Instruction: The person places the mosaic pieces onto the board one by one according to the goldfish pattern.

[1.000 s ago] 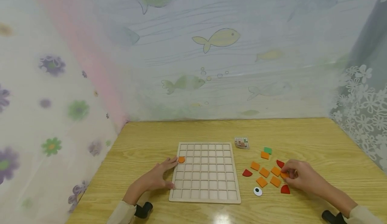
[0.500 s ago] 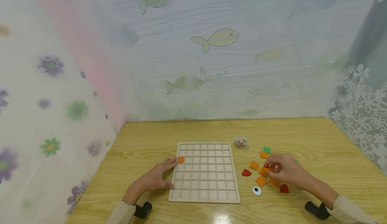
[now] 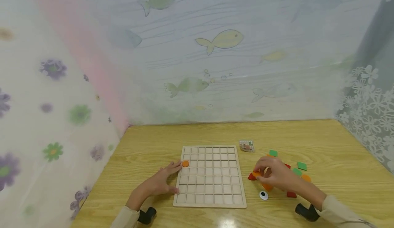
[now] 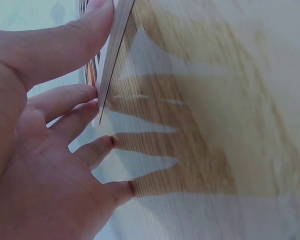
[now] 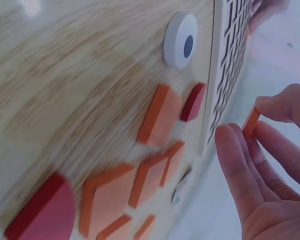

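My left hand [image 3: 158, 182] rests at the left edge of a pale wooden grid board [image 3: 212, 180], fingers extended and thumb touching the rim. In the left wrist view the fingers [image 4: 92, 151] are spread and straight along that edge. An orange disc [image 3: 185, 163] sits in a left-column cell near the fingertips. Right of the board, my right hand [image 3: 275, 175] pinches a small orange tile [image 5: 251, 121] between thumb and fingers, above the table. It appears edge-on, so its full outline is unclear. Beneath lie orange tiles [image 5: 109, 195], red rounded wedges [image 5: 193, 102] and a white eye piece [image 3: 263, 195].
A small printed grid card [image 3: 246, 146] lies behind the board's right corner. Green tiles [image 3: 302, 166] and another orange round piece [image 3: 306, 178] are to the right of the right hand. The wooden table [image 3: 314, 139] ends at a fish-printed curtain [image 3: 227, 98].
My right hand has moved left across the pile toward the board, now carrying an orange tile. Green tiles and an orange round piece have come into view behind it. The left hand stays put.
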Demonstrator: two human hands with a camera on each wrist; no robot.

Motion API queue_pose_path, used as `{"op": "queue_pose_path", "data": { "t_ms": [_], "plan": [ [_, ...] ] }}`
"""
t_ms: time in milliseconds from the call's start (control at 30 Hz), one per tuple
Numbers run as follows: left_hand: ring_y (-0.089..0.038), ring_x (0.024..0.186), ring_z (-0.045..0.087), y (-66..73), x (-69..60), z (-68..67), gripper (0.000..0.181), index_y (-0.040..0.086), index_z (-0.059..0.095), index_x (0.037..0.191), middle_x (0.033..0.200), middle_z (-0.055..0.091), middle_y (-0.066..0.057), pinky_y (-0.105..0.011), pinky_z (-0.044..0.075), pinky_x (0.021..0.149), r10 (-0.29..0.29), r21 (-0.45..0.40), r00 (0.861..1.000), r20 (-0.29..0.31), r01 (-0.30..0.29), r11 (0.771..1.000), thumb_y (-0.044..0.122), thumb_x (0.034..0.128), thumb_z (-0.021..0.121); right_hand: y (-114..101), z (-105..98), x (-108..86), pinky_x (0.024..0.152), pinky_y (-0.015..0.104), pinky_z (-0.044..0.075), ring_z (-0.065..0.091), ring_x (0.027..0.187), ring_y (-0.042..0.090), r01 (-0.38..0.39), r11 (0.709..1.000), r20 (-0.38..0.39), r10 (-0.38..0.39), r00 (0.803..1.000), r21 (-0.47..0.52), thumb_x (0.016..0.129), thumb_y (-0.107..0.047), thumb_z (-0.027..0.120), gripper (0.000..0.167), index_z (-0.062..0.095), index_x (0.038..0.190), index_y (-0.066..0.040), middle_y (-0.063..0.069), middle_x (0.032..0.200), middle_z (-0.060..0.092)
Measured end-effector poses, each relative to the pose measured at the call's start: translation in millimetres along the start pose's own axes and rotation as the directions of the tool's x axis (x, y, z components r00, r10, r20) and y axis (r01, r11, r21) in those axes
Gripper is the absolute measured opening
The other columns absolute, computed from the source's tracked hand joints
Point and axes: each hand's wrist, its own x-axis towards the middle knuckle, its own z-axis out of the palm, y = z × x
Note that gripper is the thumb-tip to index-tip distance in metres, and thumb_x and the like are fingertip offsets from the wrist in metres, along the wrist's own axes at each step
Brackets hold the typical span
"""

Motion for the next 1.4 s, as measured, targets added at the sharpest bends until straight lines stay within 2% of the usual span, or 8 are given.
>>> {"op": "queue_pose_path", "data": {
  "t_ms": [500,767,1033,1233,1400],
  "plan": [
    [-0.043,0.14,0.012,-1.2,3.9,3.2,0.086,0.0,0.032,0.146,0.154,0.021,-0.017,-0.07,0.003,0.104,0.0,-0.012,1.0,0.014,0.0,1.0,0.024,0.078,0.078,-8,25,26.6,0.053,0.022,0.053,0.056,0.067,0.001,0.057,0.997,0.06,-0.06,0.996,0.047,0.079,0.002,0.07,0.011,0.07,0.088,-0.006,0.001,0.085,0.061],
    [-0.042,0.14,0.011,0.1,3.0,3.2,0.086,0.0,0.031,0.147,0.154,0.021,-0.017,-0.068,0.003,0.105,0.001,-0.018,1.0,0.011,-0.001,1.0,0.023,0.0776,0.078,-11,46,45.8,0.055,0.019,0.053,0.057,0.069,0.003,0.048,0.996,0.112,-0.056,0.992,0.07,0.082,-0.003,0.071,0.008,0.07,0.089,-0.007,0.001,0.087,0.061],
    [-0.04,0.141,0.011,0.2,2.1,2.6,0.087,0.001,0.03,0.147,0.155,0.02,-0.015,-0.068,0.002,0.105,-0.015,-0.026,1.0,0.016,0.016,1.0,0.023,0.0781,0.078,-17,63,64.4,0.057,0.018,0.053,0.059,0.069,0.005,0.039,0.997,0.123,-0.047,0.991,0.06,0.081,-0.004,0.071,0.008,0.071,0.088,-0.008,0.0,0.086,0.062],
    [-0.041,0.141,0.011,-0.6,1.1,2.0,0.086,0.001,0.031,0.147,0.154,0.02,-0.015,-0.069,0.002,0.105,-0.019,-0.017,1.0,0.012,0.019,1.0,0.023,0.0781,0.078,-20,75,77.4,0.058,0.018,0.053,0.059,0.069,0.006,0.03,0.996,0.159,-0.042,0.986,0.079,0.082,-0.005,0.07,0.007,0.071,0.088,-0.009,0.0,0.085,0.061],
    [-0.042,0.14,0.011,0.9,-0.9,-0.1,0.085,0.0,0.032,0.146,0.154,0.021,-0.017,-0.069,0.002,0.104,-0.019,-0.021,1.0,0.009,0.019,1.0,0.022,0.078,0.078,-24,85,88.4,0.058,0.019,0.053,0.059,0.069,0.008,0.045,0.994,0.182,-0.064,0.981,0.103,0.082,-0.003,0.069,0.007,0.071,0.087,-0.008,0.001,0.085,0.061]
  ]
}}
